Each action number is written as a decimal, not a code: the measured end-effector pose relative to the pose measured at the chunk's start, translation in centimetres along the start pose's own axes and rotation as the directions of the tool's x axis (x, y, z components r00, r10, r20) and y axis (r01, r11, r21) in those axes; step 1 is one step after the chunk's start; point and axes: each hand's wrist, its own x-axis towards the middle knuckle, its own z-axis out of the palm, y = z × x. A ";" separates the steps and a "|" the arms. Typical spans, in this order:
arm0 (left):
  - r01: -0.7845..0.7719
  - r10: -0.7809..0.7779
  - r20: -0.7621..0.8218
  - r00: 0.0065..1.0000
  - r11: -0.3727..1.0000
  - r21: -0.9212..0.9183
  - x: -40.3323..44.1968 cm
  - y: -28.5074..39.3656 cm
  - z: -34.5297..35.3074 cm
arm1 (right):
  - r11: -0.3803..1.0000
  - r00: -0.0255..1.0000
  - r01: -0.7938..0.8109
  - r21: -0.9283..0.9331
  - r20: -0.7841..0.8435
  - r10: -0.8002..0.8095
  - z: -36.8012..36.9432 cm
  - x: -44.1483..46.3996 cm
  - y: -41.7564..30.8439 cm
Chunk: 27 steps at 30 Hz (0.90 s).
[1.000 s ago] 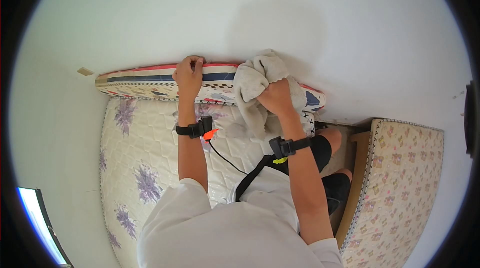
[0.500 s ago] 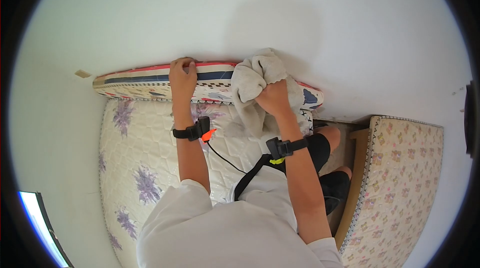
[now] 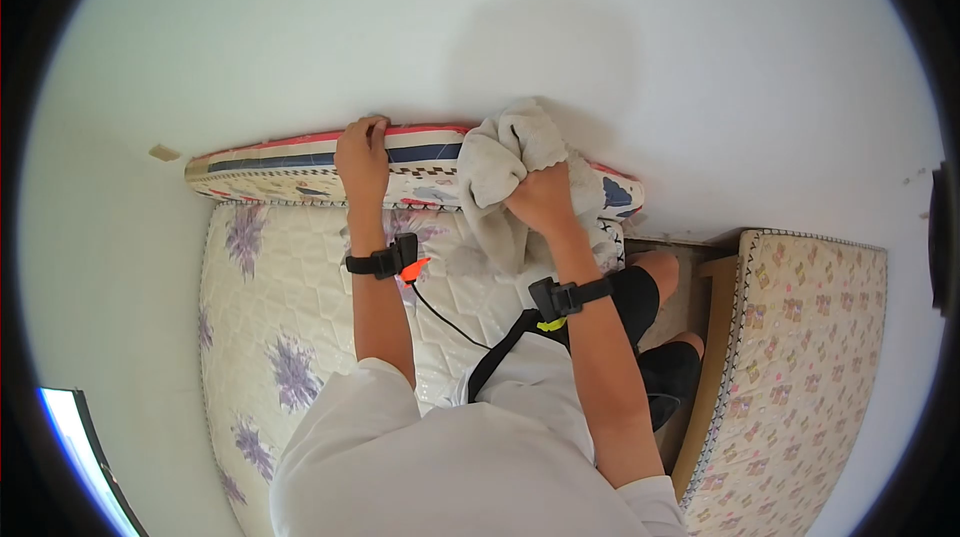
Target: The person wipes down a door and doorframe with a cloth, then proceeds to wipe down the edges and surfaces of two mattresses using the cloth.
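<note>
My left hand grips the top edge of a padded headboard-like cushion with red, white and blue stripes, which stands against the wall. Its fingertips are partly hidden behind that edge. Bunched in my right hand is a grey-beige cloth, draped over the right part of the cushion and hanging down its front. Below lies a cream quilted mattress with purple flowers. Each wrist wears a black strap with a small device.
A second mattress with a small bear print rests on a wooden frame at the right, across a narrow gap where my legs are. A lit screen is at the lower left. The white wall rises behind the cushion.
My left hand has slid a little to the left along the cushion's top edge. My right hand and the cloth have shifted slightly left.
</note>
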 end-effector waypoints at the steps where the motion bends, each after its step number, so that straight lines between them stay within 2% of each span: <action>1: 0.005 -0.005 0.001 1.000 0.999 -0.037 0.0 -0.1 0.0 | 1.000 1.000 -0.023 0.010 0.015 0.023 0.0 0.0 0.0; 3: 0.017 -0.017 0.004 1.000 0.994 -0.109 -0.2 -0.2 -0.1 | 0.997 0.999 -0.044 0.058 0.006 0.044 -0.1 0.0 0.0; 5: 0.100 -0.090 0.060 0.994 0.975 -0.198 0.0 -0.3 -0.6 | 0.990 0.998 -0.037 0.133 -0.042 0.043 -0.2 -0.1 0.0; 8: 0.174 -0.148 0.130 0.980 0.959 -0.224 0.2 -0.7 -1.3 | 0.989 0.992 -0.121 0.079 -0.011 0.123 -0.3 -1.9 2.3; 11: 0.179 -0.150 0.136 0.979 0.955 -0.235 0.5 -1.2 -1.1 | 0.944 0.996 0.076 -0.321 0.068 -0.057 -0.6 -4.3 6.3; 15: 0.112 -0.098 0.079 0.992 0.971 -0.213 0.2 -0.7 -0.7 | 0.984 0.985 -0.170 -0.045 -0.020 0.169 -4.5 -5.4 7.9; 17: 0.016 -0.013 0.028 1.000 0.996 -0.092 -0.2 -0.5 -0.1 | 0.961 0.961 -0.271 0.046 -0.036 0.273 -6.0 -6.0 8.8; 21: -0.163 0.169 -0.042 0.985 0.979 0.122 -0.9 0.3 1.2 | 0.933 0.944 -0.327 0.151 0.010 0.329 -7.7 -5.3 8.5; 23: -0.150 0.158 -0.036 0.987 0.976 0.159 -1.5 0.9 1.2 | 0.902 0.917 -0.399 0.166 0.047 0.397 -7.6 -5.0 7.0; 25: -0.157 0.171 -0.052 0.984 0.967 0.202 -1.9 1.5 1.4 | 0.941 0.944 -0.327 -0.089 0.009 0.329 -7.4 -5.3 7.1; 26: -0.175 0.182 -0.011 0.983 0.959 0.222 -2.0 1.8 1.4 | 0.933 0.956 -0.287 -0.216 -0.004 0.293 -7.3 -5.3 7.2; 27: -0.193 0.192 0.030 0.981 0.951 0.241 -2.1 2.0 1.0 | 0.928 0.955 -0.281 -0.243 0.022 0.295 -7.5 -5.4 7.3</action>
